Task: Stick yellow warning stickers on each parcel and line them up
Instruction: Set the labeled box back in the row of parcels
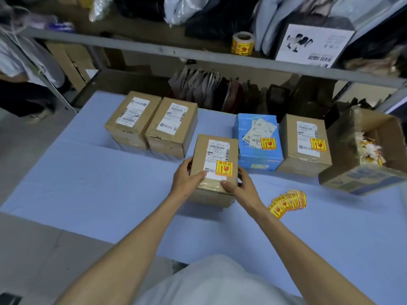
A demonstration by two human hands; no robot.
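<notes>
A brown parcel [214,155] with a white label and a yellow warning sticker [224,169] sits mid-table. My left hand [187,179] grips its near-left corner and my right hand [239,186] grips its near-right corner. To the right stand a blue parcel [257,155] and a brown parcel [306,159], each bearing a yellow sticker. At the back left two brown parcels [132,119] [171,128] stand side by side with white labels only. A fanned pile of loose yellow stickers [287,202] lies to the right of my right hand.
The table is covered with a light blue cloth [110,183]. An open cardboard box [363,150] with peeled backing scraps stands at the right edge. A sticker roll [242,42] sits on the metal shelf behind. A person stands at far left.
</notes>
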